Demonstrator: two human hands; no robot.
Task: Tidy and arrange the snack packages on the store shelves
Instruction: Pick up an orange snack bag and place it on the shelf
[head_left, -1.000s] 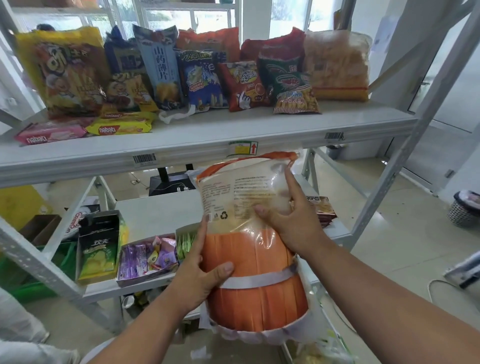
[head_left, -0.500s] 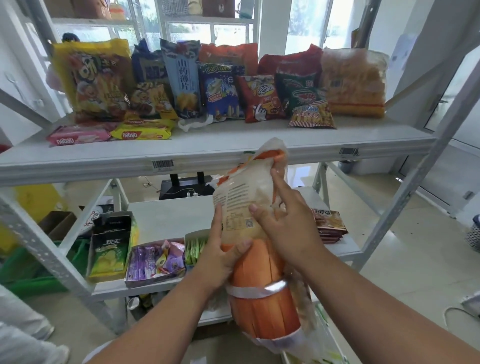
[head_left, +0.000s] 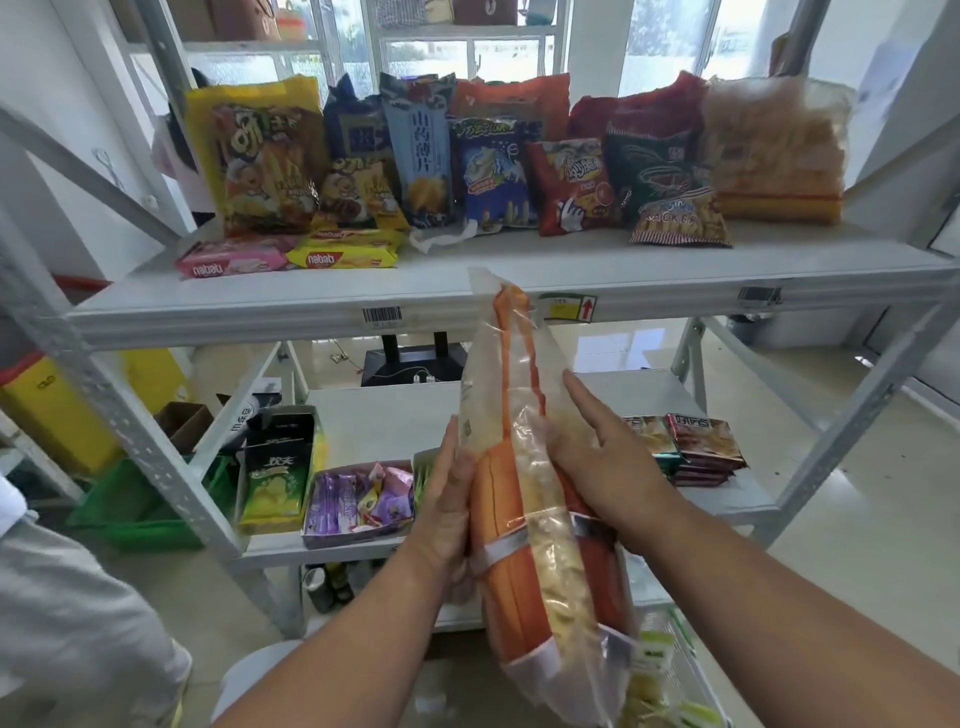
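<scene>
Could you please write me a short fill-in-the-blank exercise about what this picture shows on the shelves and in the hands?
1. Both hands hold one large clear and ____ snack bag.
2. The pink wafer pack lies on the ____ shelf.
3. The yellow wafer pack lies to the ____ of the pink one.

Missing words: orange; upper; right

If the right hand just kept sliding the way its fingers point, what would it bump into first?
The right hand lies flat against the orange snack bag, fingers aimed up and left. Past the bag, the upper shelf's front edge probably comes first, though depth is hard to judge.
</scene>
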